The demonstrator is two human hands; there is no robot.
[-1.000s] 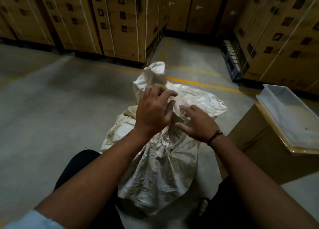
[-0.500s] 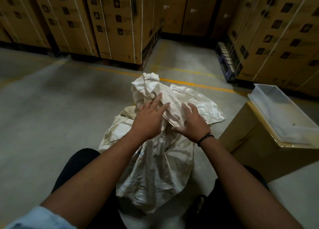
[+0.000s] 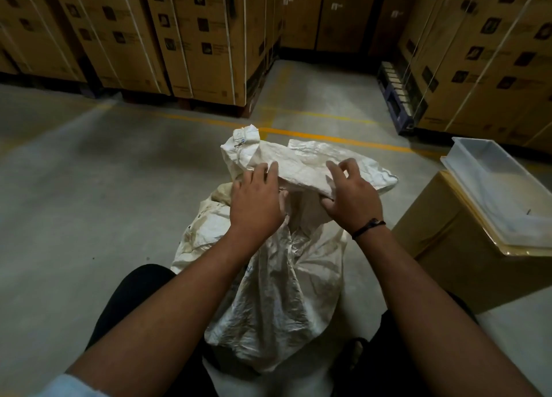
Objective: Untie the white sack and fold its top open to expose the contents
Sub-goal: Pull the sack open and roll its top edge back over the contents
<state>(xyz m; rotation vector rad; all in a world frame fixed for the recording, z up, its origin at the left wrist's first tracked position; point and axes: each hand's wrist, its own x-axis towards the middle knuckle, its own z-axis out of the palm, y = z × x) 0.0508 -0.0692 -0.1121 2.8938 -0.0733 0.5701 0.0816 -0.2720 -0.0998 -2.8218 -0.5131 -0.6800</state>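
The white sack (image 3: pixel 283 292) stands on the concrete floor between my knees, crumpled and stained on its left shoulder. Its loose top flap (image 3: pixel 301 163) is spread wide and lies flat across the mouth, leaning away from me. My left hand (image 3: pixel 257 202) grips the flap's near edge on the left, fingers curled over the fabric. My right hand (image 3: pixel 349 196), with a dark band at the wrist, pinches the same edge on the right. No tie is visible. The contents are hidden under the flap.
A cardboard box (image 3: pixel 454 247) stands close on the right with a white plastic tray (image 3: pixel 495 184) on top. Stacked strapped cartons (image 3: pixel 194 38) line the back and the right side. A yellow line (image 3: pixel 328 138) crosses the floor behind the sack.
The sack's top, bunched upright a second ago, is now spread sideways into a wide flap. Both hands have moved apart along its near edge.
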